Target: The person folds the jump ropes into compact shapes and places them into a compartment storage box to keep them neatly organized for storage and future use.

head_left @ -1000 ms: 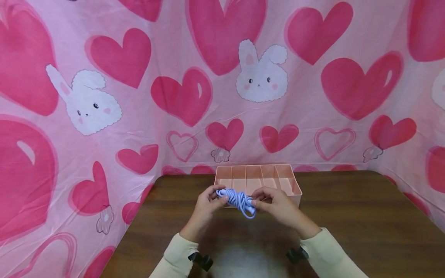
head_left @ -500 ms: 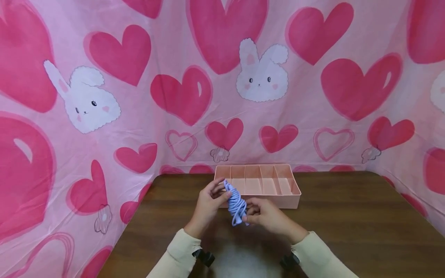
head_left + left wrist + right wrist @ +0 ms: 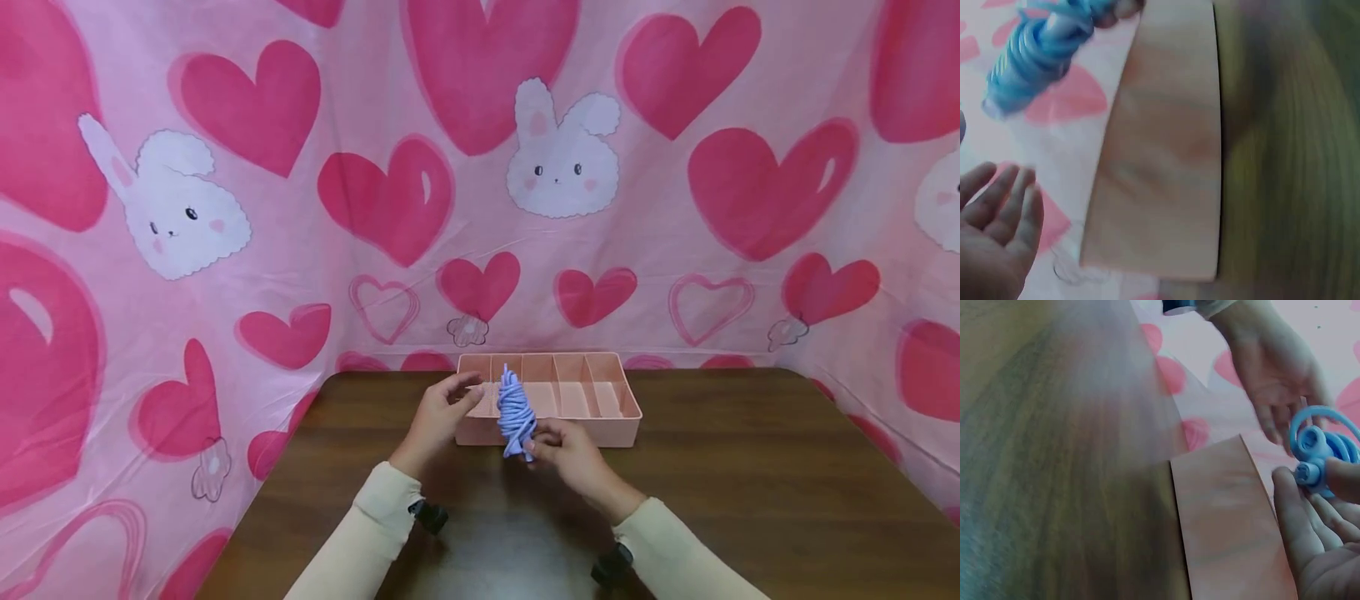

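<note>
A wound bundle of light blue cord stands nearly upright in the head view, in front of the pink divided box. My right hand pinches its lower end between thumb and fingers. In the right wrist view, two short round end pieces show on the cord, beside the thumb. My left hand is just left of the bundle, apart from it, its fingers loosely extended. The left wrist view shows a gap between the left hand and the cord.
The box stands near the back of the dark wooden table, its compartments open at the top. Behind the table hangs a pink cloth printed with hearts and rabbits. Dark straps with small devices sit at both wrists.
The cord bundle has turned from lying sideways between both hands to nearly upright. My left hand has let go of its upper end, while the right hand keeps hold.
</note>
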`<state>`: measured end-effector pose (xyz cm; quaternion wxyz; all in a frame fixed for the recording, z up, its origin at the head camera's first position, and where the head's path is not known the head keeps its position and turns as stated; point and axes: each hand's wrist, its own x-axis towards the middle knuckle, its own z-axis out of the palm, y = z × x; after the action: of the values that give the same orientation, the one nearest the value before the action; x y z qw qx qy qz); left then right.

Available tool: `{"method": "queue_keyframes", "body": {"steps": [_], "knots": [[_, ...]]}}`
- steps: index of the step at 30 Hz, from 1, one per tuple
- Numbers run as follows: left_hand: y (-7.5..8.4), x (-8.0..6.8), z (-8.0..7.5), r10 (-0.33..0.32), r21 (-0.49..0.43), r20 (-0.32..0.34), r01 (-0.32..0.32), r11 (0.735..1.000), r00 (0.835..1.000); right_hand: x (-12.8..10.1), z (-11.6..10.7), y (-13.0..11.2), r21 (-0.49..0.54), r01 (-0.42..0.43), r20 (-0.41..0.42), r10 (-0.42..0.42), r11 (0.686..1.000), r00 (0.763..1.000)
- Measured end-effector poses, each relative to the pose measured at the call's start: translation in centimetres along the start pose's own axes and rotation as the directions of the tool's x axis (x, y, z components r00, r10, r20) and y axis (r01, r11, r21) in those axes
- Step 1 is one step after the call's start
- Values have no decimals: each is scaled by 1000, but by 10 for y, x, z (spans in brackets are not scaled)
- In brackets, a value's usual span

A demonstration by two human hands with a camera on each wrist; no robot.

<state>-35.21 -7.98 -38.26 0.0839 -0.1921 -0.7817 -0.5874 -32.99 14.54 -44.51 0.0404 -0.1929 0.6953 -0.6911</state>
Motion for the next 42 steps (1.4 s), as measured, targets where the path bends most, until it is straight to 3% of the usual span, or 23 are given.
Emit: {"method": "queue_keyframes", "body": {"steps": [3,7,11,15,17,22,30,34,38,42], "knots": [[-17,5,-6,-45,-16,-99,44,999,994,6,-3,2,16,-1,-88,3,1000,996],[-54,13,-11,-100,-120,-235,74,990,967,14,-9,0,11,-15,-174,17,1000,985],[-82,18,-10,-128,-165,-308,80,983,943,23,-16,-5,-7,-43,-254,39,999,966],[-96,18,-3,-226,-199,-275,174,964,934,32,-24,-12,-48,-62,-326,43,997,944],[-100,18,0,-270,-201,-244,223,954,932,37,-29,-15,-142,-94,-362,37,985,932],[-105,17,6,-308,-196,-208,269,943,928,46,-39,-21,-400,-210,-454,6,892,891],[-107,16,5,-331,-220,-171,291,931,928,54,-40,-11,-402,-312,-535,55,861,843],[-109,16,3,-328,-236,-151,288,928,933,56,-38,-7,-471,-332,-579,-2,818,816],[-108,14,4,-348,-237,-139,310,921,927,57,-35,-6,-526,-329,-587,-55,784,808],[-108,13,4,-349,-231,-132,314,921,928,57,-30,-4,-533,-321,-583,-65,783,810]]}}
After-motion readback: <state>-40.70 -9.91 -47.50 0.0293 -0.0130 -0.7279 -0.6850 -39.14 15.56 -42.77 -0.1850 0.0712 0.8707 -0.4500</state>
